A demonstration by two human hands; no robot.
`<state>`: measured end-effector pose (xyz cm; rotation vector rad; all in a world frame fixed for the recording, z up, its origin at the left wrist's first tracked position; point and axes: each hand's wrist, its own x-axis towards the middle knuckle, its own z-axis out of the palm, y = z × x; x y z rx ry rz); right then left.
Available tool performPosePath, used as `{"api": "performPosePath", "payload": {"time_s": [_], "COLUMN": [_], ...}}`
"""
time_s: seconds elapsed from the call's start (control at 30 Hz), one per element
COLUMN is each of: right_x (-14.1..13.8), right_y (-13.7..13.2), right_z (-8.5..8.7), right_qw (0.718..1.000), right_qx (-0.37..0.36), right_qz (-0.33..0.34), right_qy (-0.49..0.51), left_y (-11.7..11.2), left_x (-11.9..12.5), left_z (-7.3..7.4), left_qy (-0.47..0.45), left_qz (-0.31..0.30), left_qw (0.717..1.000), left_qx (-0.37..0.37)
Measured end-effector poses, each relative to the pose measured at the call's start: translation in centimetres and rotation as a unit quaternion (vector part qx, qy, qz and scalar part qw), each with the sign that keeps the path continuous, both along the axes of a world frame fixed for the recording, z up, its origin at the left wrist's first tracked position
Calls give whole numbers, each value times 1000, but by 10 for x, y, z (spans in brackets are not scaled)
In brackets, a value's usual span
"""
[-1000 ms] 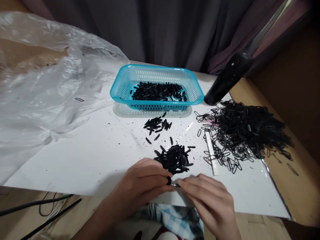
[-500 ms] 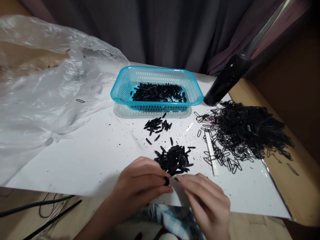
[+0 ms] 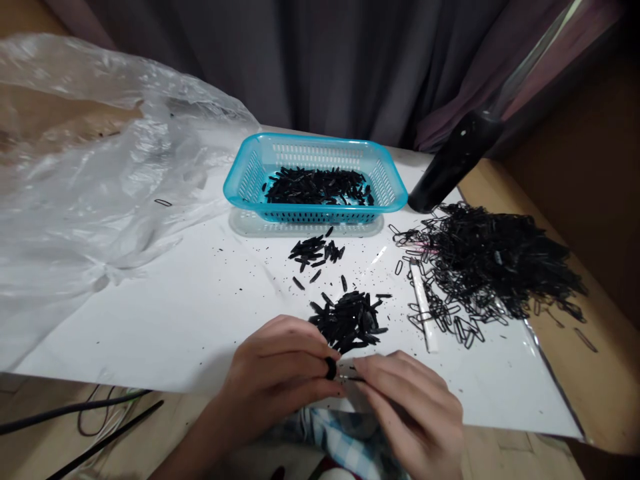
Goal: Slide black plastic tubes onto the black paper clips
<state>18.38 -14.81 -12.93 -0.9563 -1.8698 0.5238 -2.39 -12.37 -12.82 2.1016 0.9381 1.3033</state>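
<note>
My left hand [image 3: 280, 370] is closed, pinching a small black piece [image 3: 331, 367] between thumb and fingers at the near edge of the white sheet [image 3: 200, 307]. My right hand [image 3: 410, 400] is closed too, pinching a thin wire clip [image 3: 350, 378] whose tip meets that black piece. Just beyond the fingers lies a pile of small black pieces [image 3: 350, 320]. A smaller cluster of black pieces [image 3: 315, 251] lies farther back. A big tangle of black wire clips [image 3: 490, 260] covers the right side of the sheet.
A turquoise basket [image 3: 240, 180] with several black pieces inside stands at the back. Crumpled clear plastic [image 3: 95, 173] fills the left. A black cylinder [image 3: 455, 160] leans at the back right. A white stick [image 3: 423, 307] lies beside the clips. Dark cables [image 3: 75, 420] run below the table edge.
Both hands stay together at the near edge. The right hand has shifted slightly, and the thin wire clip now shows between its fingertips against the black piece.
</note>
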Motion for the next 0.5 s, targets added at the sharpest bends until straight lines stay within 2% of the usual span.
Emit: {"api": "performPosePath", "payload": {"time_s": [0.3,0.5], "right_x": [1,-3], "right_y": [-1,-4], "right_z": [-5,-7], "right_qw": [999,1000], "right_qx": [-9,5], "right_qz": [27,-1], "right_qy": [19,30], "left_y": [0,-1], "left_x": [-1,-1], "left_z": [-1,-1], "left_qy": [3,-6], "left_qz": [-15,-17], "left_qw": [1000,1000], "left_qx": [-1,-6]}}
